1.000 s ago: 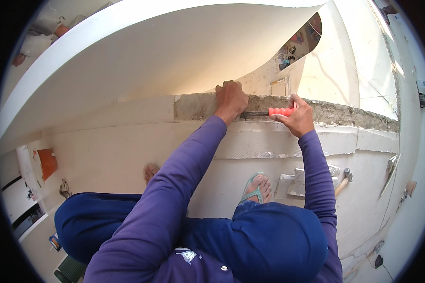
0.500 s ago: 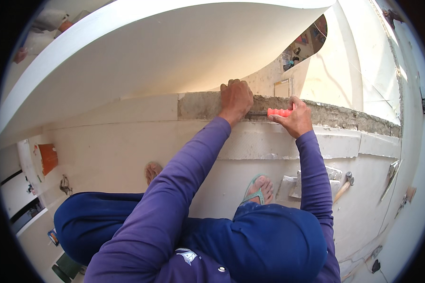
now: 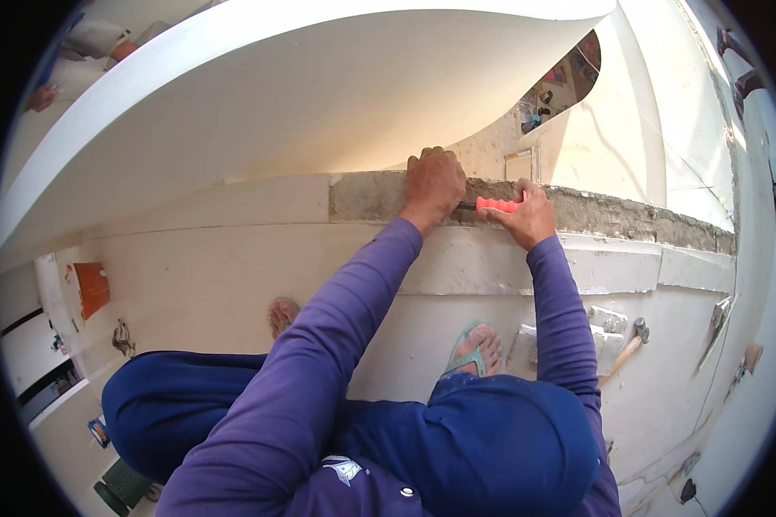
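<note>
My right hand (image 3: pixel 530 217) is closed round the ribbed red handle (image 3: pixel 497 206) of a hand tool with a dark metal shaft. Its working end is out of sight under my left hand (image 3: pixel 434 189), so its exact kind does not show. My left hand is closed over the shaft side, knuckles up, at the rough grey mortar strip (image 3: pixel 366 196). That bare strip runs along the ledge in front of me, with smooth white facing at its left. Along its near side lie pale pieces with a ribbed surface (image 3: pixel 591 265).
By my right forearm lie broken pale tile pieces (image 3: pixel 608 332) and a wooden-handled hammer (image 3: pixel 634 345). Beyond the ledge rises a curved white panel (image 3: pixel 319 95). An orange container (image 3: pixel 90 289) stands at the left. Another person's legs (image 3: pixel 741 73) show at the far right edge.
My right hand and the red handle have shifted left, nearer my left hand, so less of the shaft shows between them. At the upper right edge, more of another person's legs shows.
</note>
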{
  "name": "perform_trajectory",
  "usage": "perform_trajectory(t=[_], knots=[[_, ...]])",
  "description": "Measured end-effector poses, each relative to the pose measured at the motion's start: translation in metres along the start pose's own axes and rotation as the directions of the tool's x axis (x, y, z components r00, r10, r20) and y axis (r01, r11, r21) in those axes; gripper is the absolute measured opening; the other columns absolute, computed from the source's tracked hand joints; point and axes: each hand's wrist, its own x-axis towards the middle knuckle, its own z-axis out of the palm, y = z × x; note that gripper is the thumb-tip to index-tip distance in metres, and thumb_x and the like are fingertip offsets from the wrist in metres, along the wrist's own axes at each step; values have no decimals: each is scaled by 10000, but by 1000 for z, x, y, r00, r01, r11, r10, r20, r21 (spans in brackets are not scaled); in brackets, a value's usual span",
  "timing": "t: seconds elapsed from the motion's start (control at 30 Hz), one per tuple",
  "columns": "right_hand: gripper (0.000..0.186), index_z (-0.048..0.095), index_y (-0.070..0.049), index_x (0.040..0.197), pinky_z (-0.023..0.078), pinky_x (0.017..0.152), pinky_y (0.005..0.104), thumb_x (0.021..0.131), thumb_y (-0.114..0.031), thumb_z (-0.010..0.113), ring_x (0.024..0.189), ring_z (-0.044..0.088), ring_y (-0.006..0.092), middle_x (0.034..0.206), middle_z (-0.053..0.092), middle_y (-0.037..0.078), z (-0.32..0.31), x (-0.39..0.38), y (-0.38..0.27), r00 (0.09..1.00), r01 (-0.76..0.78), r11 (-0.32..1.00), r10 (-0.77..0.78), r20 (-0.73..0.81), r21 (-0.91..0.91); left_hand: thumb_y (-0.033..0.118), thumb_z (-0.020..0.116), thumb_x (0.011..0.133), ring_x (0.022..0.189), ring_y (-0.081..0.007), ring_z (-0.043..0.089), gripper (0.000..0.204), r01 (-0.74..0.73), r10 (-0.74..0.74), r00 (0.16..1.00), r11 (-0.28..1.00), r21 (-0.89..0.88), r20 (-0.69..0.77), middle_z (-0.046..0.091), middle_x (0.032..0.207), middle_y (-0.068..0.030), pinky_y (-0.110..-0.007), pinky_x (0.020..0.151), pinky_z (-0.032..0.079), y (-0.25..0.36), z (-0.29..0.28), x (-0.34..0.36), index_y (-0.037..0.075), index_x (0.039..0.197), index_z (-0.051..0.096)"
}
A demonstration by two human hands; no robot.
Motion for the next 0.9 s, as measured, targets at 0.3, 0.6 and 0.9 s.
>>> perform_trajectory(t=[0.3, 0.6, 0.9], knots=[[578, 571, -13, 840, 568, 718, 444, 643, -362, 988, 745, 713, 360, 734, 662, 176, -37, -28, -73, 946, 211, 945, -263, -192, -251, 261, 576, 956, 764, -413, 695, 335, 107, -86, 986, 984, -142, 145, 715, 792, -214, -509, 740, 537, 18, -39, 7, -3, 785, 692], [637, 592, -18, 873, 580, 752, 439, 644, -461, 989, 815, 739, 330, 830, 716, 187, -31, -30, -10, 998, -6, 996, 1, -56, -94, 249, 608, 917, 747, -375, 710, 264, 9, 8, 997, 978, -208, 80, 726, 781, -176, -472, 724, 559, 24, -63, -11, 30, 815, 716], [649, 499, -83, 780, 532, 678, 429, 652, -519, 962, 684, 638, 292, 718, 621, 132, -14, -28, 20, 999, -38, 999, 37, -37, -14, 223, 652, 863, 654, -331, 676, 209, -64, 70, 997, 979, -193, 21, 686, 690, -141, -436, 660, 541, 25, -96, -27, 46, 759, 691]])
